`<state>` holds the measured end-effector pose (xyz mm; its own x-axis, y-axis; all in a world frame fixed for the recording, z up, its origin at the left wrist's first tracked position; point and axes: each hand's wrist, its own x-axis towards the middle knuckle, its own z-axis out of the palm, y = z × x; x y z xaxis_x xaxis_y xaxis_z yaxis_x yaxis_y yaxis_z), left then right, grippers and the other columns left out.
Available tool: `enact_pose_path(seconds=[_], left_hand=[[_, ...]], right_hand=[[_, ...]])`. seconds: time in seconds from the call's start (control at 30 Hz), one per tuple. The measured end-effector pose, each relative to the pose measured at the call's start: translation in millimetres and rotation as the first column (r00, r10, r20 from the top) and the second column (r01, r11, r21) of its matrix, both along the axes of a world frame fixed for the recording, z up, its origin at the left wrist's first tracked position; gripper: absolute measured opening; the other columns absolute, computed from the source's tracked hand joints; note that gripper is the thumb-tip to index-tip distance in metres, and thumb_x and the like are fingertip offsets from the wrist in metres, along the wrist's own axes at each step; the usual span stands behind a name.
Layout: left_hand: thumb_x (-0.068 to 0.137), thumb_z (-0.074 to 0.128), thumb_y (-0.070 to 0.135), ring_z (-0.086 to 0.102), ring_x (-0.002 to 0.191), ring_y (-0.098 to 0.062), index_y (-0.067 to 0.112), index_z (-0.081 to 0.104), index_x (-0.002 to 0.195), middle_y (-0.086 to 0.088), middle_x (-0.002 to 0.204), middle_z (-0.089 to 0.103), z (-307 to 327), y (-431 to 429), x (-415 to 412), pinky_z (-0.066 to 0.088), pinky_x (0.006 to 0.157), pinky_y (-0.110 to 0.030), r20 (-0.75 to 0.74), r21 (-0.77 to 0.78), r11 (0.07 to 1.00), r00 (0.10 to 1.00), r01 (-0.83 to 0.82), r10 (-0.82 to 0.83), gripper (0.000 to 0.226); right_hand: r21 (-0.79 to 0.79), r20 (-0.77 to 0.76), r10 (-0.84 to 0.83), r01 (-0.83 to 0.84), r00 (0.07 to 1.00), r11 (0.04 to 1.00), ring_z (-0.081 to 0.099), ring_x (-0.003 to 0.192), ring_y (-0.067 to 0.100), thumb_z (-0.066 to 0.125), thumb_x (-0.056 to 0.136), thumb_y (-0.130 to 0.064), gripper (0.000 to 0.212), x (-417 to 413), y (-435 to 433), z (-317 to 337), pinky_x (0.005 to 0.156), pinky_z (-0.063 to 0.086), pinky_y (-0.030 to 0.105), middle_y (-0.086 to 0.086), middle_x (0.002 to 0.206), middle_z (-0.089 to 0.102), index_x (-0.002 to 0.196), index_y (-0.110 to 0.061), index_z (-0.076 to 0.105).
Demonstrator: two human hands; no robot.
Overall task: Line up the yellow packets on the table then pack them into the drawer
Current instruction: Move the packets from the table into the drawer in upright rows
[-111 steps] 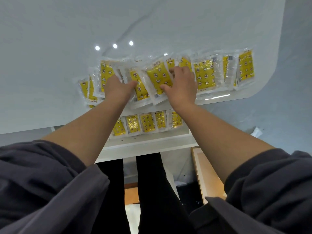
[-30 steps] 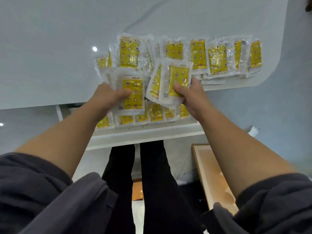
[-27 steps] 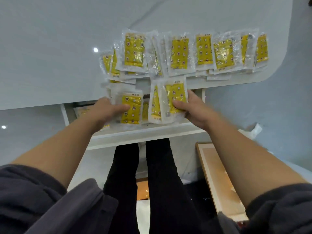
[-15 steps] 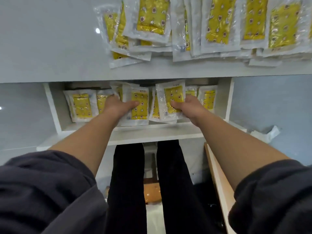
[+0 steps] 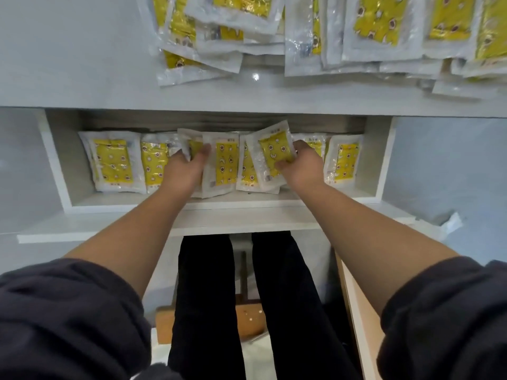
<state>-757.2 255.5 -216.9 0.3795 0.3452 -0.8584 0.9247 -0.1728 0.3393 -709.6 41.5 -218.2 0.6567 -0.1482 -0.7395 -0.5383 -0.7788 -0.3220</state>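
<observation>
Both hands are inside the open white drawer (image 5: pixel 57 165) under the table edge. My left hand (image 5: pixel 186 168) grips a yellow packet in clear wrap (image 5: pixel 223 164), thumb on top, standing it among the row. A second packet (image 5: pixel 271 157), tilted, is pinched in my right hand (image 5: pixel 300 167). Several packets lie side by side in the drawer, from the far left one (image 5: pixel 112 161) to the far right one (image 5: pixel 344 160). More yellow packets (image 5: pixel 381 28) overlap in a row on the white table (image 5: pixel 68 64) above the drawer.
The drawer's front panel (image 5: pixel 109 226) juts toward me above my dark-trousered legs (image 5: pixel 208 297). A wooden stool (image 5: pixel 247 319) stands below, and a wooden board (image 5: pixel 362 311) leans at the right. Crumpled white wrap (image 5: pixel 450 223) lies on the floor at the right.
Both hands carried a packet each from the table down into the drawer. My view has dropped and moved closer, so the drawer now fills the middle.
</observation>
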Motion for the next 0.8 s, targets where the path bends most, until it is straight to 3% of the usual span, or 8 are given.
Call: enact_pose_path(seconds=[0.17,0.37,0.43,0.47,0.53,0.6,0.67,0.8], left_hand=[[0.086,0.065,0.044,0.062,0.089,-0.032,0.003,0.062,0.109,-0.015,0.096,0.065,5.9,8.5,-1.1,0.046,0.071,-0.035,-0.008,0.099,0.993,0.998,0.059,-0.059,0.048],[0.091,0.056,0.035,0.053,0.074,-0.029,0.003,0.059,0.113,-0.012,0.084,0.057,3.6,14.8,-10.2,0.036,0.061,-0.03,0.004,0.107,0.994,1.0,0.008,-0.008,0.038],[0.091,0.059,0.027,0.053,0.077,-0.027,0.003,0.057,0.118,-0.013,0.096,0.059,3.8,20.0,-13.0,0.039,0.063,-0.029,-0.002,0.138,0.988,0.998,0.063,-0.063,0.036],[0.091,0.06,0.025,0.056,0.085,-0.029,0.004,0.055,0.122,-0.013,0.105,0.059,4.7,23.7,-14.4,0.041,0.068,-0.03,-0.003,0.167,0.981,0.995,0.1,-0.101,0.038],[0.091,0.062,0.023,0.057,0.096,-0.033,0.005,0.054,0.123,-0.013,0.108,0.059,7.0,32.8,-16.6,0.041,0.074,-0.032,-0.005,0.218,0.96,0.984,0.175,-0.178,0.037],[0.093,0.06,0.02,0.054,0.088,-0.032,0.004,0.056,0.117,-0.013,0.099,0.057,8.2,42.3,-18.0,0.039,0.071,-0.032,-0.014,0.234,0.947,0.975,0.22,-0.223,0.029],[0.094,0.057,0.02,0.051,0.079,-0.029,0.005,0.059,0.106,-0.012,0.09,0.056,8.1,50.1,-19.1,0.038,0.064,-0.03,-0.017,0.242,0.935,0.965,0.258,-0.262,0.02],[0.096,0.054,0.025,0.049,0.072,-0.027,0.009,0.055,0.089,-0.007,0.074,0.054,3.6,63.2,-17.9,0.034,0.062,-0.03,-0.022,0.285,0.909,0.95,0.305,-0.312,0.017]], right_hand=[[0.015,-0.016,-0.064,0.064,0.998,0.998,0.054,0.076,0.019,0.069,0.085,-0.02,0.013,-0.9,-22.5,7.4,0.058,0.037,0.024,-0.001,0.086,0.06,0.092,-0.015,0.059],[-0.134,-0.088,-0.117,0.104,0.989,0.985,0.056,0.086,0.025,0.066,0.088,-0.02,0.012,-12.1,-60.3,3.0,0.071,0.039,0.026,0.004,0.086,0.058,0.092,-0.011,0.061],[-0.227,-0.157,-0.049,0.012,0.986,0.974,0.058,0.088,0.029,0.064,0.087,-0.021,0.011,-12.5,-61.8,5.1,0.068,0.039,0.028,0.005,0.082,0.057,0.084,-0.013,0.056],[-0.282,-0.198,-0.011,-0.046,0.98,0.958,0.059,0.094,0.03,0.063,0.086,-0.021,0.012,-11.8,-58.8,8.7,0.071,0.043,0.031,0.007,0.09,0.059,0.091,-0.013,0.057],[-0.431,-0.237,0.131,-0.225,0.963,0.874,0.053,0.114,0.033,0.064,0.083,-0.023,0.042,-11.5,-51.2,14.2,0.089,0.046,0.04,0.013,0.119,0.054,0.121,-0.012,0.05],[-0.523,-0.164,0.324,-0.361,0.932,0.772,0.044,0.123,0.034,0.064,0.081,-0.022,0.059,-11.6,-37.8,16.8,0.097,0.039,0.044,0.015,0.132,0.045,0.133,-0.011,0.039],[-0.493,-0.04,0.497,-0.45,0.867,0.745,0.039,0.127,0.032,0.064,0.081,-0.022,0.062,-10.5,-16.5,15.8,0.099,0.035,0.045,0.012,0.137,0.042,0.137,-0.015,0.037],[-0.232,0.067,0.743,-0.714,0.666,0.661,0.027,0.139,0.028,0.062,0.084,-0.03,0.07,-7.3,38.7,5.7,0.112,0.024,0.049,0.006,0.15,0.032,0.146,-0.025,0.029]])
